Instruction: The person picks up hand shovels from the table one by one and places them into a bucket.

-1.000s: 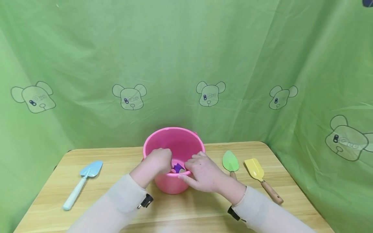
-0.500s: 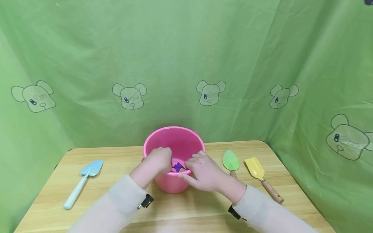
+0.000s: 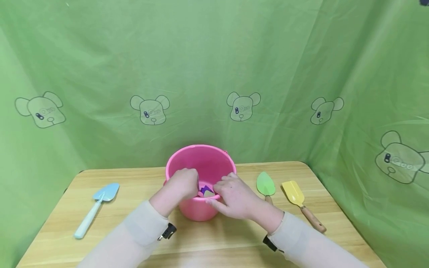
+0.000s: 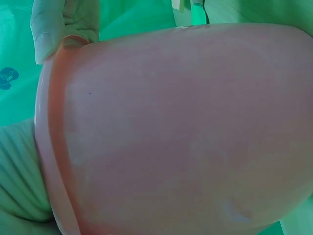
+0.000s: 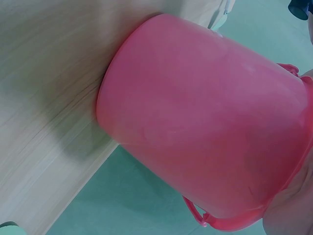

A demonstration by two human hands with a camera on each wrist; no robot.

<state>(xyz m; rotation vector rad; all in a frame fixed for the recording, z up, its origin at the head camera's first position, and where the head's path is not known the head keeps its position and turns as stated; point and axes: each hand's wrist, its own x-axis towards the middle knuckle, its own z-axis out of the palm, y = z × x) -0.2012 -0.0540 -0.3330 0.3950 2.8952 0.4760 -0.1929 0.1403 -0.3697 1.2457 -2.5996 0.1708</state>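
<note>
A pink bucket stands upright on the table, with purple and pale pieces visible low inside it. My left hand reaches over the near left rim into the bucket; its fingers are hidden there. With my right hand I grip the right front rim, thumb outside and fingers over the edge. The left wrist view shows the bucket's side, with the right hand at its rim. In the right wrist view the bucket's wall fills the middle.
On the wooden table, a light blue trowel lies at the left. A green trowel and a yellow scoop, both with wooden handles, lie to the right. Green fabric with bear drawings hangs behind and beside the table.
The small pieces visible inside the bucket have shifted slightly, and more of a pale one shows. Both hands have kept nearly the same places at the bucket.
</note>
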